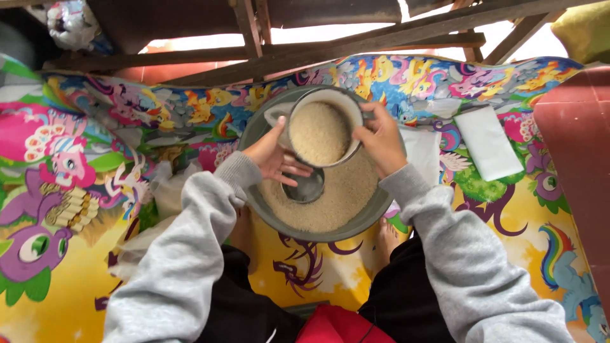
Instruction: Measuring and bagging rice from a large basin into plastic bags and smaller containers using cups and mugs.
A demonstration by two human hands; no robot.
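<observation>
While tipped toward the viewer, the rice-filled bowl [321, 132] sits grasped between left hand [274, 155] and right hand [381, 141].

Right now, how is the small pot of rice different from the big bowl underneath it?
The small pot is held up in both hands, left hand and right hand; the big bowl rests on the colourful mat. The small pot is much narrower and brim-full; the big bowl is wide, its rice spread low. Both are round and hold pale rice.
</observation>
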